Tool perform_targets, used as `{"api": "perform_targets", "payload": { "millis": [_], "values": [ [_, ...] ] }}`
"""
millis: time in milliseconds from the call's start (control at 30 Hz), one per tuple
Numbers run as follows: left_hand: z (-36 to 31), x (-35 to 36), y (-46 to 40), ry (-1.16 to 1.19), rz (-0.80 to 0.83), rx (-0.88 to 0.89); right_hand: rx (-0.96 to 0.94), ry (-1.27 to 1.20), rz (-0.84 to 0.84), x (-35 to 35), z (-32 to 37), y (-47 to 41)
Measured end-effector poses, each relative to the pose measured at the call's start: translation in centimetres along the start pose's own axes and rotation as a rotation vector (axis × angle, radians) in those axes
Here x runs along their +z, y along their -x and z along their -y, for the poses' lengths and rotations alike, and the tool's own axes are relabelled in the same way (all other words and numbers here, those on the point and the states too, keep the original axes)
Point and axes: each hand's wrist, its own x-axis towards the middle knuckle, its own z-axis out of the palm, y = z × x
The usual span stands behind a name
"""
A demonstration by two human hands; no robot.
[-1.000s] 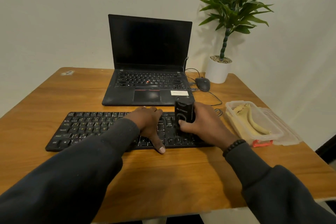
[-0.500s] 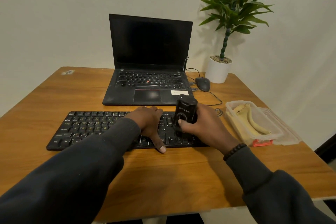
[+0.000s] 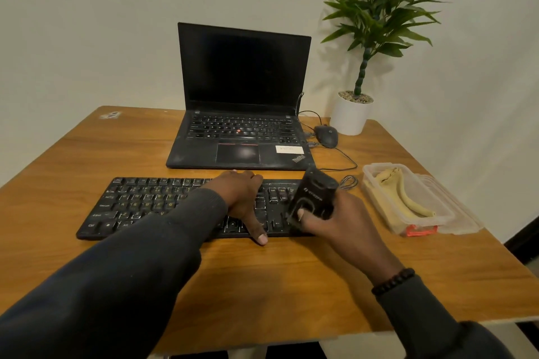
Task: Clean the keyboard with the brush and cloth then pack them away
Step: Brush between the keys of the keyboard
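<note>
**Brush tilted over the keyboard's right end**

The right hand (image 3: 338, 221) has its fingers (image 3: 302, 215) wrapped around the black brush (image 3: 313, 198) — thumb pressed on its near face, the rest hidden behind the body. The brush leans to the right, its lower end down among the keys at the right end of the keyboard (image 3: 145, 204); the bristles themselves cannot be made out. A dark beaded bracelet (image 3: 392, 281) sits at that wrist.

The left hand (image 3: 242, 198) lies flat on the keyboard just beside the brush, fingers spread and holding nothing, the thumb reaching over the near edge onto the wooden surface (image 3: 277, 285).

The keyboard lies across the middle of the surface, in front of an open laptop (image 3: 242, 96) with a dark screen. To the right, well apart from the hands, a clear plastic container (image 3: 408, 201) holds the yellowish cloth (image 3: 399, 192) — its lid (image 3: 463, 213) lies against the far side. A mouse (image 3: 326, 135) and a potted plant (image 3: 351, 114) stand at the back right corner.
</note>
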Motion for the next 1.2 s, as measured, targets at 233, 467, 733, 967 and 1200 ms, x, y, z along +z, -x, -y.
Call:
{"api": "perform_targets", "payload": {
  "millis": [233, 467, 733, 967, 1200],
  "values": [
    [0.0, 0.0, -0.1, -0.022, 0.002, 0.001, -0.004, 0.016, -0.027, 1.5, 0.6, 0.1],
    [0.1, 0.2, -0.4, 0.006, -0.006, 0.007, -0.026, 0.046, 0.031, 2.6, 1.9, -1.1],
    [0.3, 0.3, -0.6, 0.052, -0.009, 0.022, -0.059, 0.179, 0.295, 1.3, 2.8, -2.1],
    [0.4, 0.3, -0.4, 0.055, -0.014, 0.019, -0.073, 0.168, 0.266, 0.9, 2.3, -2.9],
    [0.5, 0.4, -0.4, 0.032, -0.011, 0.019, -0.041, 0.183, 0.199, -0.7, 2.1, -3.2]
  ]
}}
